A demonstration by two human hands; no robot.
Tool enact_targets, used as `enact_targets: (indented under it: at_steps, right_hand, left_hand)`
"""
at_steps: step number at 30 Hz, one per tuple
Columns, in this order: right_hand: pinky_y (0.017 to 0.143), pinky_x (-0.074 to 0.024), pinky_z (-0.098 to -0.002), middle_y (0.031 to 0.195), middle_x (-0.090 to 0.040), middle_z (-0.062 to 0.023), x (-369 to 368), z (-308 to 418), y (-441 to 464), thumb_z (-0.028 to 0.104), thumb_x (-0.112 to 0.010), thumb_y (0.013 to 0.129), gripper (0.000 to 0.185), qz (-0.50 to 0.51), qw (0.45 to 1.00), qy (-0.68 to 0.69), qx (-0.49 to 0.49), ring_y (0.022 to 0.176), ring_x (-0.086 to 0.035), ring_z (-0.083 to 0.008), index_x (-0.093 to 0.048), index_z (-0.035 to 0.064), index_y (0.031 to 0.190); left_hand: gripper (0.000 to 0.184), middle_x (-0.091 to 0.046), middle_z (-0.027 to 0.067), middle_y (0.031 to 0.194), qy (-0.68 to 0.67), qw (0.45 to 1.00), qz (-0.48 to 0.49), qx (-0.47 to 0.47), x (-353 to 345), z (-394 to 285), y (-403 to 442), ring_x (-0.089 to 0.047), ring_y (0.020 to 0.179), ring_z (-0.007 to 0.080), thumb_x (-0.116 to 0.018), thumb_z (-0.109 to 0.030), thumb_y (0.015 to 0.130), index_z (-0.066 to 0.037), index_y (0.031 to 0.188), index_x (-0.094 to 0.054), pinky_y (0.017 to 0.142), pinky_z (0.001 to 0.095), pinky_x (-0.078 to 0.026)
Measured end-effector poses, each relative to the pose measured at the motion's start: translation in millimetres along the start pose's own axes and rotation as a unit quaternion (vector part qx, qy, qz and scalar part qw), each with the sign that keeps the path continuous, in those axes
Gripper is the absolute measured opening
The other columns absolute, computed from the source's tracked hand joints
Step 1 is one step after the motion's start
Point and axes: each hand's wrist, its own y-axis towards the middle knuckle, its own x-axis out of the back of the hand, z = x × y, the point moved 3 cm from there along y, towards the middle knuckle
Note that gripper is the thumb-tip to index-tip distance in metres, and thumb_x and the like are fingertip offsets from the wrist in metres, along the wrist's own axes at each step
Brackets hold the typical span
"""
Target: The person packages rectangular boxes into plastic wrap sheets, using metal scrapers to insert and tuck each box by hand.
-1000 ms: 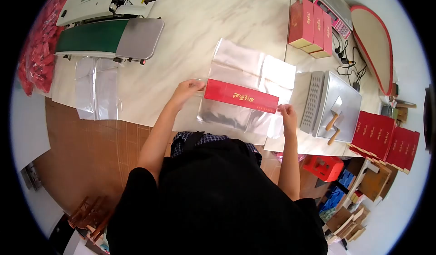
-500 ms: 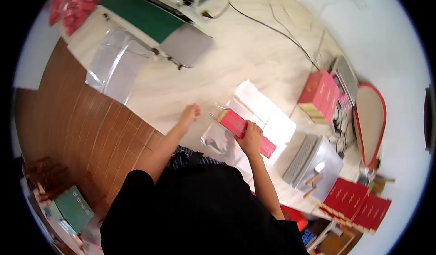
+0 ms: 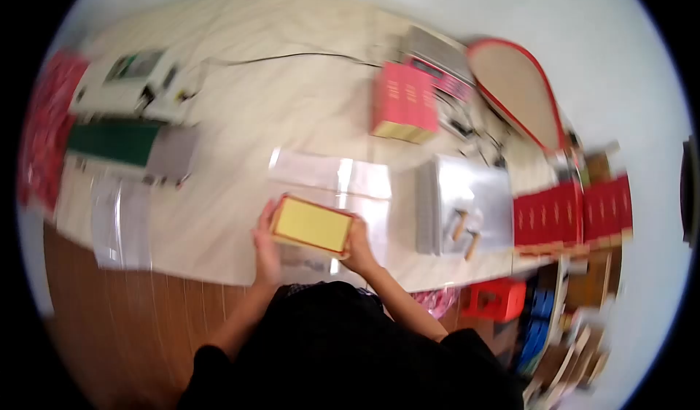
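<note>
From here I see the left hand [image 3: 266, 242] and right hand [image 3: 359, 246] apart, clamped on opposite ends of a yellow-faced rectangular box with red edges [image 3: 312, 224]. They hold it above clear plastic sheets [image 3: 370, 184] on the pale marbled desk [image 3: 240, 144]. Three upright red boxes with gold lettering [image 3: 403, 98] stand near a grey-topped weighing scale [image 3: 440, 51].

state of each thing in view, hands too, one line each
box, held, yellow face showing
left hand, gripping box
right hand, gripping box
clear film, spread beneath box
bags, lying flat
trowels, lying down
red boxes, side by side
machine, power unclear
scale, power unclear
</note>
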Motion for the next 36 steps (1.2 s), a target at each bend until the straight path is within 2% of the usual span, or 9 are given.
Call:
enact_targets:
  at_steps: [2,11,13,18,22,24,27,35,36]
  right_hand:
    - [0.099,-0.0375,-0.0437,0.118,-0.056,-0.0172,-2,-6,-12,0.023,-0.085,0.066,0.073,-0.01,0.999,0.023,-0.045,0.112,-0.052,-0.0359,-0.049,0.0046,0.127]
    - [0.103,-0.0365,-0.0459,0.13,-0.05,-0.0188,31,9,-29,0.033,-0.086,0.065,0.092,-0.008,0.995,-0.099,-0.024,0.124,-0.045,-0.0377,-0.04,0.0029,0.139]
    - [0.107,-0.0328,-0.0477,0.133,-0.05,-0.02,75,-6,-35,0.029,-0.081,0.072,0.082,-0.071,0.992,-0.092,-0.04,0.124,-0.046,-0.0378,-0.042,0.0024,0.138]
    - [0.083,-0.0448,-0.0474,0.101,-0.06,-0.017,233,-73,-87,0.012,-0.066,0.081,0.033,-0.383,0.823,-0.371,-0.196,0.097,-0.056,-0.035,-0.059,0.0024,0.112]
    - [0.076,-0.0519,-0.0459,0.095,-0.064,-0.0134,288,-146,-140,0.036,-0.061,0.088,0.031,-0.262,0.702,-0.522,-0.407,0.09,-0.063,-0.0326,-0.063,0.0061,0.097]
    - [0.075,-0.0518,-0.0505,0.095,-0.068,-0.017,285,-167,-153,0.049,-0.059,0.09,0.044,-0.216,0.708,-0.456,-0.494,0.09,-0.066,-0.0366,-0.058,0.0075,0.106]
    - [0.072,-0.0508,-0.053,0.092,-0.07,-0.0192,274,-181,-159,0.046,-0.054,0.093,0.043,-0.185,0.733,-0.394,-0.522,0.085,-0.067,-0.0405,-0.054,0.0055,0.105]
    - [0.067,-0.0497,-0.0472,0.089,-0.069,-0.0192,273,-129,-151,0.032,-0.046,0.101,0.031,-0.358,0.77,-0.32,-0.419,0.083,-0.066,-0.04,-0.051,0.0038,0.114]
    - [0.066,-0.0489,-0.0459,0.089,-0.068,-0.0194,270,-111,-143,0.031,-0.046,0.101,0.031,-0.342,0.815,-0.239,-0.401,0.082,-0.065,-0.0392,-0.053,0.0044,0.115]
  left_hand:
    - [0.078,-0.032,0.0166,0.154,0.027,0.998,0.057,-0.012,-24,0,-1,-0.029,0.143,0.0271,-0.013,-0.059,0.101,0.001,0.15,-0.024,0.119,0.04,-0.015]
    - [0.074,-0.038,0.0184,0.15,0.138,0.989,-0.009,0.049,-19,-1,0,-0.034,0.14,0.0284,-0.011,-0.056,0.103,-0.001,0.15,-0.023,0.117,0.0414,-0.02]
    - [0.068,-0.041,0.0176,0.148,0.145,0.986,-0.076,-0.001,-13,-7,0,-0.039,0.137,0.0279,-0.015,-0.052,0.105,-0.001,0.148,-0.027,0.115,0.041,-0.023]
    - [0.04,-0.053,0.0139,0.128,0.324,0.932,-0.112,-0.117,-22,-45,-5,-0.05,0.118,0.0239,-0.042,-0.028,0.104,0.0,0.132,-0.044,0.106,0.0372,-0.034]
    - [0.013,-0.06,0.0106,0.099,0.466,0.864,-0.019,-0.189,-63,-77,-6,-0.057,0.092,0.022,-0.059,-0.011,0.094,-0.001,0.103,-0.061,0.088,0.0345,-0.045]
    - [0.015,-0.062,0.0103,0.087,0.511,0.841,0.011,-0.177,-80,-72,-2,-0.06,0.083,0.0254,-0.063,-0.017,0.092,-0.002,0.091,-0.063,0.079,0.037,-0.046]
    - [0.018,-0.063,0.0082,0.084,0.578,0.798,0.061,-0.155,-107,-73,-2,-0.061,0.082,0.0266,-0.065,-0.022,0.09,-0.004,0.088,-0.062,0.076,0.0381,-0.044]
    - [0.023,-0.065,0.0077,0.08,0.696,0.691,0.126,-0.148,-135,-57,-7,-0.063,0.076,0.0271,-0.069,-0.025,0.087,-0.005,0.081,-0.06,0.071,0.0387,-0.046]
    - [0.023,-0.065,0.0077,0.08,0.698,0.69,0.127,-0.146,-133,-56,-7,-0.063,0.076,0.0271,-0.069,-0.025,0.087,-0.005,0.081,-0.06,0.071,0.0387,-0.046]
